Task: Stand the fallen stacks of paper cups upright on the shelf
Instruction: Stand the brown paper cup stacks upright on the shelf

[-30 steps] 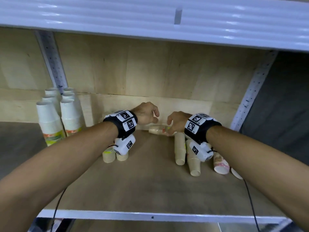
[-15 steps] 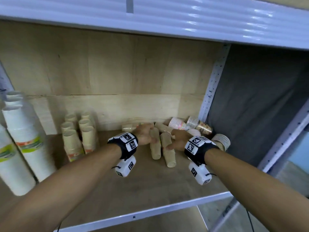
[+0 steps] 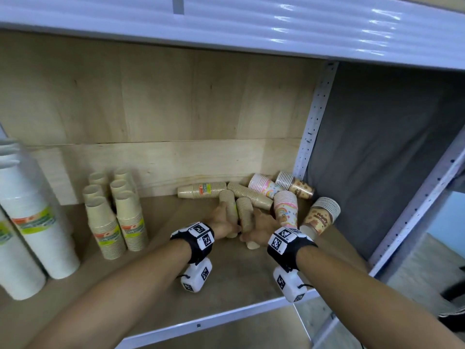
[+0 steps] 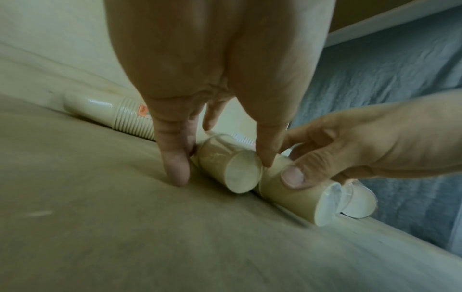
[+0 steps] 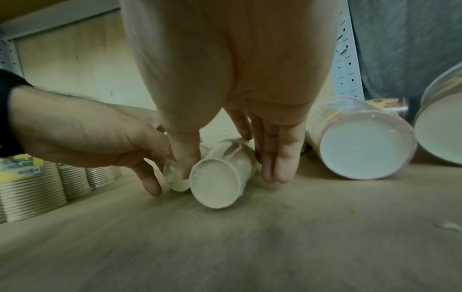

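Kraft stacks on the left (image 3: 118, 215) already stand upright on the shelf (image 3: 226, 280). Left hand (image 3: 221, 222) and right hand (image 3: 261, 226) each grip a fallen stack (image 3: 245, 212); several more still lie at the back right.

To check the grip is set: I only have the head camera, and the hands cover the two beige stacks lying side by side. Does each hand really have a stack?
Observer: The left wrist view shows the left hand pinching the left beige stack, thumb on one side and fingers on the other.
Operator: And the right?
Observer: In the right wrist view the right hand pinches the right beige stack the same way.
Operator: Lifted yet?
Observer: No. Both wrist views show the stacks lying on the shelf board.
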{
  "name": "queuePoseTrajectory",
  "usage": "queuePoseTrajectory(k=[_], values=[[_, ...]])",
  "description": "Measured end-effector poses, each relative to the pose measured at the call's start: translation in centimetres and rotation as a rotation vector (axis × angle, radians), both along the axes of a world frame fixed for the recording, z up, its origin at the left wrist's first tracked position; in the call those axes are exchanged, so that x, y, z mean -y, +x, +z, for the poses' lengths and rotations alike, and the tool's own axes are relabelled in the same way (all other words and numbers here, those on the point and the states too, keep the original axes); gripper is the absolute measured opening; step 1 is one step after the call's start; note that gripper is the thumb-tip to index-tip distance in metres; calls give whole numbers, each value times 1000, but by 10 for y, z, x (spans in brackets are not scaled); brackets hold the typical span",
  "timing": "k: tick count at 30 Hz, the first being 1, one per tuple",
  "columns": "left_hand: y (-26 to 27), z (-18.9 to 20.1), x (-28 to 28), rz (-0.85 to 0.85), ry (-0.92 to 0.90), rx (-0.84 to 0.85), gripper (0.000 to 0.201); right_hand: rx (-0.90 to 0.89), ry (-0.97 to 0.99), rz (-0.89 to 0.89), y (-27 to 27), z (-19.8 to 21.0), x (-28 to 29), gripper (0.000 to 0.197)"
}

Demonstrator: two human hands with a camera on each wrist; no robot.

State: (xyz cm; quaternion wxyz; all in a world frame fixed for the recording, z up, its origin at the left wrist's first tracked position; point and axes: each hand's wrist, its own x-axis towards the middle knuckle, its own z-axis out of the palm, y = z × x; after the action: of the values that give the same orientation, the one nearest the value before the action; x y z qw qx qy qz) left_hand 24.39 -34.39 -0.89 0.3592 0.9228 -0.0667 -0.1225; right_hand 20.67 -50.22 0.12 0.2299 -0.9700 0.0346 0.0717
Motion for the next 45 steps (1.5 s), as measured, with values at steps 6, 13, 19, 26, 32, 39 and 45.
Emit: queuePoseTrajectory(k=[6, 13, 19, 26, 32, 39, 45], values=[[0, -5, 1, 8, 12, -5, 106, -7, -5, -25, 0, -5, -3, 93], [-5, 17, -13, -6, 86, -32, 74, -19, -52, -31, 0, 6, -5, 81], [1, 47, -32, -38, 197, 13, 37, -29, -172, 33, 6, 36, -5, 33], [12, 93, -46, -8, 288, 200, 37, 86, -248, 62, 25, 73, -18, 38], [20, 116, -50, 6, 263, 280, 37, 191, -247, 86, 43, 97, -33, 20], [24, 130, -43, -56, 295, 307, 37, 180, -301, 124, 63, 113, -51, 27], [26, 135, -36, -99, 326, 335, 36, 204, -361, 90, 80, 105, -72, 9]])
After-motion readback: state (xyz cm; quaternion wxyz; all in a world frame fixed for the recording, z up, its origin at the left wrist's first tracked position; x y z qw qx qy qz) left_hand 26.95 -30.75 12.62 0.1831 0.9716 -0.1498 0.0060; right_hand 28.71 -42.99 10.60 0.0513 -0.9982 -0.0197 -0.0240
